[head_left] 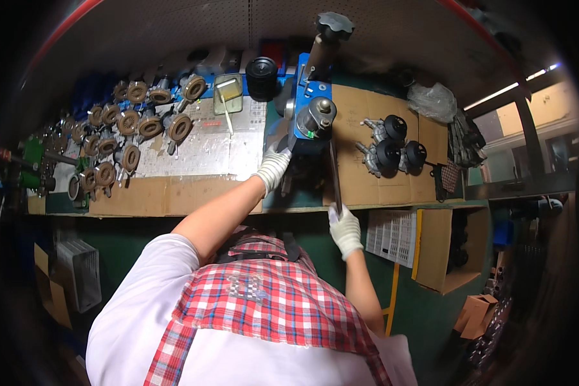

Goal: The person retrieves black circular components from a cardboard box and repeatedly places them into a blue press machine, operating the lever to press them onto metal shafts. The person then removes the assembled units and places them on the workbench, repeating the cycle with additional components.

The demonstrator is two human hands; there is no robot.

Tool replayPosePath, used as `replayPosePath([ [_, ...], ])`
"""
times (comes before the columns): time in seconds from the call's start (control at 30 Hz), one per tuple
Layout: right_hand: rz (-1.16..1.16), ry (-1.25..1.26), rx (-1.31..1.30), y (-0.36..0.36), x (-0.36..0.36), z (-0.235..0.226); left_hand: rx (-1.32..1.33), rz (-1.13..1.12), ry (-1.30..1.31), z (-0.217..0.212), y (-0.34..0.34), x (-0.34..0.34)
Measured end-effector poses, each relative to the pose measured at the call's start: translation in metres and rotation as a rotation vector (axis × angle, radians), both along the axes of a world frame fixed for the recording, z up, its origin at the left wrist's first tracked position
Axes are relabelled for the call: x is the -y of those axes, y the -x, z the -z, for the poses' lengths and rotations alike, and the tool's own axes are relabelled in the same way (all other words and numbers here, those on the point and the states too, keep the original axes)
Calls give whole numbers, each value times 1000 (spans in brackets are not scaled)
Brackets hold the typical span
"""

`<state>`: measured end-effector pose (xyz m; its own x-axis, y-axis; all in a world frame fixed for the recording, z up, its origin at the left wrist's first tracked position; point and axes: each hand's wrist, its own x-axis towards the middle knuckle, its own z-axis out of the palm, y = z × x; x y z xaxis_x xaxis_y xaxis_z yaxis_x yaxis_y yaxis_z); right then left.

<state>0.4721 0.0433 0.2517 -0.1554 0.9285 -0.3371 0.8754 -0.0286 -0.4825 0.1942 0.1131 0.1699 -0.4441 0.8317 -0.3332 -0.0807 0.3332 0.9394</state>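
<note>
A blue hand press (304, 77) with a dark knob on top stands at the middle of the bench. My right hand (346, 233), in a white glove, is closed round the lower end of the press's long dark lever (335, 174), which points down toward me. My left hand (273, 170), also gloved, reaches to the left side of the press. Its fingers are bent around something at the press's base, but the press and shadow hide what it is. Left of the press stands a stack of black round parts (262, 76).
Several metal parts with brown rings (127, 121) lie on the left. Metal parts with black round caps (387, 154) lie on cardboard (357, 183) at right, near a clear plastic bag (433, 101). A tray with a brush (228, 96) sits behind. Below are a cardboard box (431, 257) and white crate (390, 238).
</note>
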Motion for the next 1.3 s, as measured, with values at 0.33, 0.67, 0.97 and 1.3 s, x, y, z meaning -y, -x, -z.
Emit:
replayPosePath([
  [0.33,187,809,-1816,-49,44,-137,251,0,33,-83,22,74],
  [0.67,-98,287,-728,209,-4,-87,-222,183,-289,-110,107,145],
  [0.97,-588,-651,-569,265,22,-182,567,428,-27,-195,241,171],
  [1.3,-746,-904,-582,306,34,-135,568,495,-251,-235,255,155],
])
